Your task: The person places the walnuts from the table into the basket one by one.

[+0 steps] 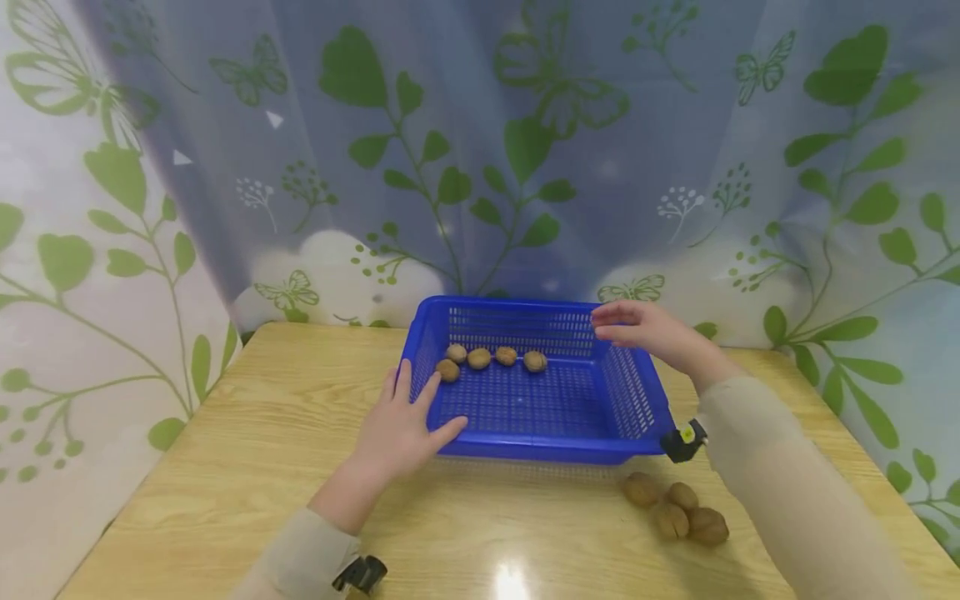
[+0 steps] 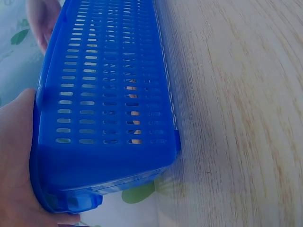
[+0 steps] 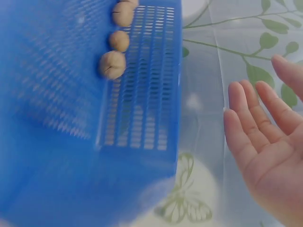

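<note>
A blue plastic basket (image 1: 525,448) with slotted walls stands on the table. Several walnuts (image 1: 535,361) lie inside it, most in a loose row by the far wall and toward the left end. My left hand (image 1: 401,429) rests on the basket's left rim near the front corner, fingers spread and thumb over the front edge. In the left wrist view that hand (image 2: 16,161) lies along the rim. Over the far right corner is my right hand (image 1: 633,325), fingers extended and nothing held. The right wrist view shows its palm (image 3: 270,161) beside the rim.
Several more walnuts (image 1: 678,512) are grouped on the wooden table (image 1: 300,433) in front of the basket's right corner, beside the right sleeve (image 1: 795,475). A curtain (image 1: 465,167) printed with leaves and butterflies hangs directly behind the table.
</note>
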The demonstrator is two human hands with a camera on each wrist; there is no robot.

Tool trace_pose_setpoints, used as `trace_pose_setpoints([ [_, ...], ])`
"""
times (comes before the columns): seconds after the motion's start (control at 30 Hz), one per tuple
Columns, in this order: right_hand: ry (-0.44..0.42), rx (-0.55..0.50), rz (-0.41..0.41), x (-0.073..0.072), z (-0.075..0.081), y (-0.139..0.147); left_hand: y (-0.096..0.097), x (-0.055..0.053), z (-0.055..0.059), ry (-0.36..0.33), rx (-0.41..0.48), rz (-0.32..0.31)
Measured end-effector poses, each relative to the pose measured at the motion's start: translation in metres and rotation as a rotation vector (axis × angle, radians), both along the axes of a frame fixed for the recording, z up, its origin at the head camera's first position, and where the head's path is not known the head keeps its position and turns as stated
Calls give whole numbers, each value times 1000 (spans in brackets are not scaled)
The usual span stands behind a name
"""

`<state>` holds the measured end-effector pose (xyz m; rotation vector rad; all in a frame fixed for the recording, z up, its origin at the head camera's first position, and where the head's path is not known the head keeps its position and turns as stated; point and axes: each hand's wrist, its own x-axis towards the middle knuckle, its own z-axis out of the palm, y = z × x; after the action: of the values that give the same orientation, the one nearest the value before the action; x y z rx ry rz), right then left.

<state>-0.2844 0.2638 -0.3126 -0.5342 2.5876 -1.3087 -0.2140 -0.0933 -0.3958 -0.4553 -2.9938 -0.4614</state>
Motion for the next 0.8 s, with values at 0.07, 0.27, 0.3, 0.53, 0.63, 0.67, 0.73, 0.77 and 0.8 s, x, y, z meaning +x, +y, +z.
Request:
trace_pose_setpoints([
  [0.07, -1, 24, -9, 13, -2, 11, 0, 0, 3, 16, -4, -7],
  [0.27, -15, 34, -73, 56, -17, 43, 3, 1, 5, 24, -23, -13],
  [0.3, -5, 35, -84, 62, -21, 47, 3, 1, 5, 22, -25, -12],
  [0.53, 46, 48, -125, 101, -50, 74, 3, 0, 2, 19, -8, -8],
  [0.63, -20, 41, -114, 115, -65, 84, 1, 0, -1, 13, -13, 0],
  [0.67, -45, 36, -106, 119, -70, 88, 0, 0, -1, 15, -14, 1],
  [0.73, -93, 14, -61, 127, -80, 96, 0, 0, -2, 19, -20, 4],
  [0.77, -113, 4, -32, 130, -86, 100, 0, 0, -2, 21, -17, 2],
  [0.8, -135, -8, -4, 133, -90, 104, 0, 0, -1, 22, -12, 0],
])
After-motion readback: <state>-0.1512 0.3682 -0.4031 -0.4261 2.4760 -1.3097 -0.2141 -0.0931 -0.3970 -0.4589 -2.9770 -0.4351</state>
